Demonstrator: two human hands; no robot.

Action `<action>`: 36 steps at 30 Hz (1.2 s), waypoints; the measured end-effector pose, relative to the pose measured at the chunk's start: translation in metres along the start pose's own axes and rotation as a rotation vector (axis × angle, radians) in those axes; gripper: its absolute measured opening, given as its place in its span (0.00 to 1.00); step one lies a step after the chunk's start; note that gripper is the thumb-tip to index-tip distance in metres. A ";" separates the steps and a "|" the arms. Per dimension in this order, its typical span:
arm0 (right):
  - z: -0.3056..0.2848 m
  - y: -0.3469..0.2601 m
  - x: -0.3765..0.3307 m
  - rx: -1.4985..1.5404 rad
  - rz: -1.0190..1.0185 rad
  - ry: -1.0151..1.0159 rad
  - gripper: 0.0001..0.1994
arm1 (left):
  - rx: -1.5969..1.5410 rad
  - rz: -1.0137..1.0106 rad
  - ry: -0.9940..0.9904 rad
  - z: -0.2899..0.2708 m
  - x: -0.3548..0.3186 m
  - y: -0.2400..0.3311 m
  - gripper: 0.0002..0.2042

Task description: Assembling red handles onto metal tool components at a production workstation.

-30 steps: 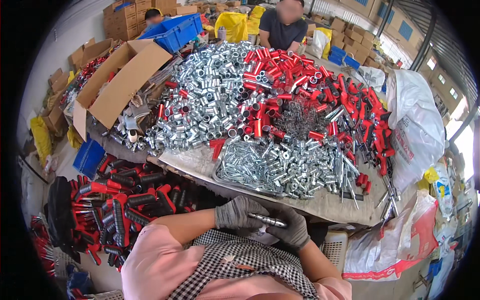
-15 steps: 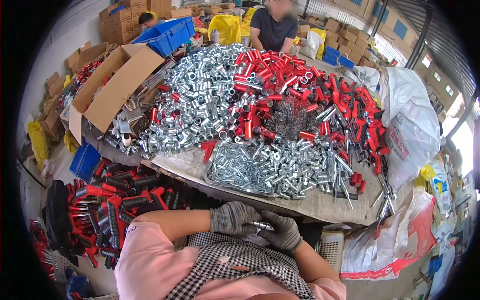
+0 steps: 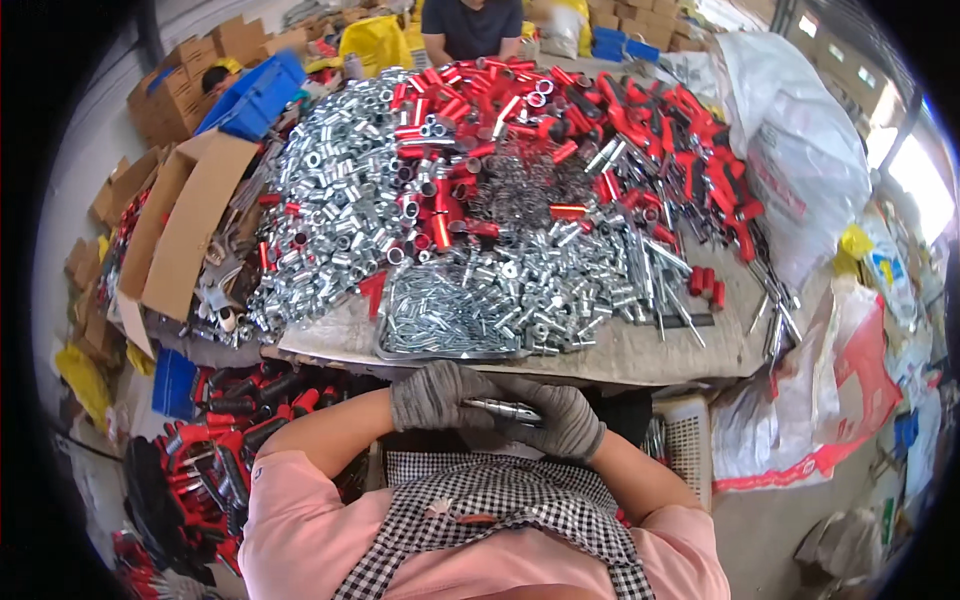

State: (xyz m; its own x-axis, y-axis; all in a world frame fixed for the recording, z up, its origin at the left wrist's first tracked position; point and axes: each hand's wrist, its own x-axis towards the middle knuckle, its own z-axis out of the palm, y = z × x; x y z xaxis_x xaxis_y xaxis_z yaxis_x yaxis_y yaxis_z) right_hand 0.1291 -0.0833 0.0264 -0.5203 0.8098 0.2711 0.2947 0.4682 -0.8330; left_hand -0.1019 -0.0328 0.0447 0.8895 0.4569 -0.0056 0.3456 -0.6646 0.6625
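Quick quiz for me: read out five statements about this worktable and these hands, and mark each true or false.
1. The left hand and right hand wear grey gloves. True.
2. The metal part between them is red. False: it is silver.
3. The tangle of wire lies left of the heaped silver collars. False: it lies to their right.
4. An open cardboard box is at the picture's left. True.
5. The big sack at the right is black. False: it is white.

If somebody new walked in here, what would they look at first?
Probably the silver tubes heaped on the left of the table, with red tubes beside them. Next, the gloved left hand and right hand at its near edge, a metal part between them.
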 end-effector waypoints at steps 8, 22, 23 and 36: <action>-0.015 -0.008 0.013 0.029 0.025 0.104 0.23 | 0.161 -0.051 -0.131 0.004 0.028 0.003 0.31; -0.092 0.125 -0.028 0.437 0.210 0.712 0.17 | 0.381 -0.356 0.357 -0.118 0.339 -0.013 0.37; -0.091 0.126 -0.029 0.402 0.182 0.705 0.17 | 0.435 -0.438 0.334 -0.125 0.371 -0.014 0.36; -0.100 0.113 -0.028 0.521 0.223 0.768 0.16 | 0.436 -0.947 0.320 -0.174 0.519 -0.131 0.34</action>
State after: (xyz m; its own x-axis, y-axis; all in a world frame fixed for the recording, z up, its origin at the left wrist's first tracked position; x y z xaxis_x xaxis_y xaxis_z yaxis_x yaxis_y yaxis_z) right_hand 0.2572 -0.0183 -0.0268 0.2283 0.9590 0.1681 -0.1667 0.2086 -0.9637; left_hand 0.2622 0.3941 0.0854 0.1091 0.9846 -0.1368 0.9819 -0.0852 0.1694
